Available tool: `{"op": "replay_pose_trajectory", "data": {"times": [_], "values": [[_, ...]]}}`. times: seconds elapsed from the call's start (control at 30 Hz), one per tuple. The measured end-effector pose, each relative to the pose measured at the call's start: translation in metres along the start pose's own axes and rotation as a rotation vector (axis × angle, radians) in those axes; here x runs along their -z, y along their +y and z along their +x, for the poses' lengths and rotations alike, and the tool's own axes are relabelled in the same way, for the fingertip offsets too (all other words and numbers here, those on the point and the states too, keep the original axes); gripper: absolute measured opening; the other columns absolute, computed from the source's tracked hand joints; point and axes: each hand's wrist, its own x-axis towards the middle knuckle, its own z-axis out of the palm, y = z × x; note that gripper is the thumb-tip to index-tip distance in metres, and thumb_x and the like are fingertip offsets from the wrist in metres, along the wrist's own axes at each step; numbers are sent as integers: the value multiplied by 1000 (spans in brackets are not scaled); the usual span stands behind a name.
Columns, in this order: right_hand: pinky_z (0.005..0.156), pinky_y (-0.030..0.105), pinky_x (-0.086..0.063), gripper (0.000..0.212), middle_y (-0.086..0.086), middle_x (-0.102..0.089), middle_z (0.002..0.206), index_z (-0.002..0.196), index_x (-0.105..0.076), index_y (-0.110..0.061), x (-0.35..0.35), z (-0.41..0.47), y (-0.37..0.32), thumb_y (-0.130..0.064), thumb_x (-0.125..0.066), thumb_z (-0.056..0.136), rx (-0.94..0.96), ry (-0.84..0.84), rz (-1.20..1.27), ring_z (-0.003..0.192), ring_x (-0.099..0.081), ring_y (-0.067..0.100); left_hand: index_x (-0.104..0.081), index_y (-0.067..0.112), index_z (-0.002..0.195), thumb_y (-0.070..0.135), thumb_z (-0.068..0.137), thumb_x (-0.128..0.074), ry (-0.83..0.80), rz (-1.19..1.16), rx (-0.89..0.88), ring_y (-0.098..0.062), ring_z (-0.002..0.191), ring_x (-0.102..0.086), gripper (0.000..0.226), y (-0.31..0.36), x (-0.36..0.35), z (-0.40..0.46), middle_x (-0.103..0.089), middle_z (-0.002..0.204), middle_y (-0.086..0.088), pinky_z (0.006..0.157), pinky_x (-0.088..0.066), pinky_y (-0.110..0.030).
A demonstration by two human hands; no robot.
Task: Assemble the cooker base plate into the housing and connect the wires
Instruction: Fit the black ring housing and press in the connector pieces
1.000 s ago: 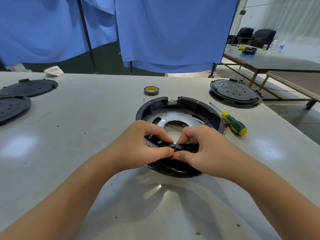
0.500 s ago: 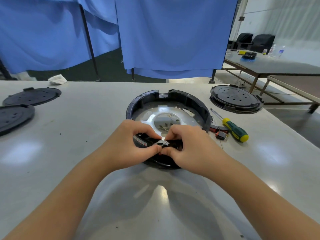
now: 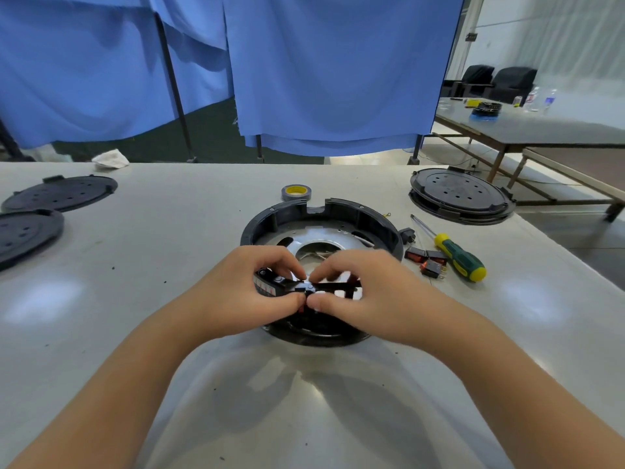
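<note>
Grey counter (image 3: 135, 333) carries a round black housing (image 3: 338, 211), the landmark here, at its middle. At the housing's near rim, two bare hands meet: the left hand (image 3: 243, 292) and the right hand (image 3: 365, 292), thumbs and forefingers curled, together pinch a small black part with a metal tab (image 3: 306, 287) just above the rim; a black block with red marks (image 3: 267, 286) shows under the left fingers. What the part joins to cannot be told. Inside the housing lies the silver base plate (image 3: 304, 245), with thin wires (image 3: 321, 254) showing in its central opening. Just right of the housing sit small black-and-red switches (image 3: 427, 262) and a green-and-yellow screwdriver (image 3: 456, 257). Just behind the housing lies a roll of grey tape with a yellow core (image 3: 296, 192). Farther right and back rests a stack of black round covers (image 3: 460, 196); well to the housing's left lie two more black discs (image 3: 61, 194). A white cloth (image 3: 110, 159) sits at the counter's far left edge. Beyond the housing hang blue curtains (image 3: 338, 79); to the far right stand another table (image 3: 541, 126) and dark chairs (image 3: 507, 82).
</note>
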Motion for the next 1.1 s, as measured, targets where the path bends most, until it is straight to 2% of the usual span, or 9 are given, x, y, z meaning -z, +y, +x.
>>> {"op": "replay_pose_trajectory", "data": {"times": [0.1,0.2,0.33,0.43,0.67,0.9,0.97,1.07,1.1], "values": [[75,12,-46,8,-21,-68,82,87,-70,-31,29,2,9,-38,-65,85,-45,241,108,82,-61,-6,-70,33,82,29,71,-81,30,9,-9,3,87,-61,16,-1,-3,0,-67,85,20,72,-42,-5],[69,25,-52,12,-14,-66,74,81,-67,-27,59,9,37,-35,-61,87,-219,533,-88,72,-63,5,-72,35,82,34,69,-83,36,2,-14,0,89,-62,17,-2,-4,1,-68,87,16,74,-43,-8],[79,34,-49,22,4,-66,99,101,-62,-17,56,11,88,-35,-59,88,-615,405,-431,94,-60,26,-75,36,80,34,67,-85,35,-50,-15,-7,87,-63,16,-3,-4,1,-67,86,12,78,-48,-19],[76,33,-44,27,7,-63,108,105,-63,-17,36,8,106,-37,-62,86,-704,281,-466,99,-59,30,-76,35,79,37,65,-84,54,-60,-11,-5,86,-63,16,-4,-7,2,-66,85,14,76,-46,-13],[82,37,-49,26,8,-52,109,110,-65,-17,26,9,112,-31,-62,88,-698,196,-533,96,-57,33,-78,33,79,38,63,-84,73,-84,-19,-1,80,-62,17,-2,-11,3,-64,81,17,72,-41,-5],[87,35,-44,36,7,-59,117,121,-60,-18,29,3,110,-26,-63,86,-629,312,-423,106,-57,28,-78,34,80,50,57,-76,79,-97,-51,-1,73,-59,28,-1,-12,3,-59,75,15,68,-41,-8],[86,34,-49,33,4,-66,110,119,-62,-18,34,1,104,-26,-62,87,-551,458,-291,100,-60,22,-78,36,79,49,58,-76,78,-101,-54,-1,73,-58,25,-1,-12,3,-59,75,15,68,-40,-7],[64,13,-51,25,-6,-69,98,114,-66,-18,38,-2,84,-23,-63,89,-343,641,77,78,-63,2,-78,34,80,39,65,-82,83,-78,-52,-2,75,-60,17,-1,-13,2,-59,77,15,68,-41,-7],[63,12,-52,23,-8,-69,97,112,-66,-19,37,-2,74,-21,-64,89,-259,651,181,76,-63,0,-78,32,81,34,67,-84,92,-70,-49,-3,76,-61,15,-1,-14,2,-60,77,14,69,-41,-7]]}}
